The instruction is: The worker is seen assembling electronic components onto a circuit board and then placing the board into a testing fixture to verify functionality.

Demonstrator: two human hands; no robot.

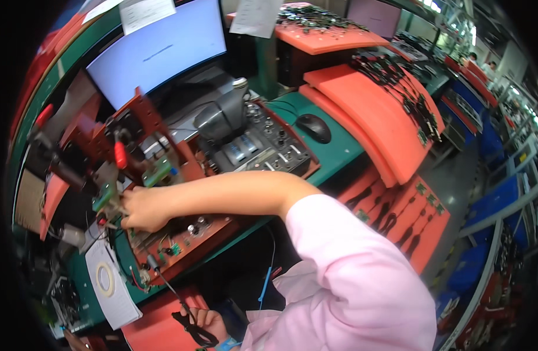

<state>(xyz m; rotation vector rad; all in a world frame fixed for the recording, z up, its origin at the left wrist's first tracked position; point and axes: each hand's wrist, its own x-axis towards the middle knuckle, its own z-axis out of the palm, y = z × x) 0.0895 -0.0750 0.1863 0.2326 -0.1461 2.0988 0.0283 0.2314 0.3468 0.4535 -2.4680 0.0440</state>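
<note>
left hand (210, 320) clasping looped black cable (194, 333), right hand (145, 209) beside flat green board (106, 198), grip unclear

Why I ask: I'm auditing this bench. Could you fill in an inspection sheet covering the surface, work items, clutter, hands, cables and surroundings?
Surface: green bench, partly covered.
Job's things: green circuit board at a red-brown fixture; coiled black cable.
Clutter: mouse; cream ring on white paper.
Hands: left hand, fingers closed on the black cable; right hand at the fixture, its grip hidden.
Cables: dark lead with grey plug runs from the fixture's edge toward the left hand.
Surroundings: lit monitor; orange foam boards bearing black cables; blue bins at right.
</note>
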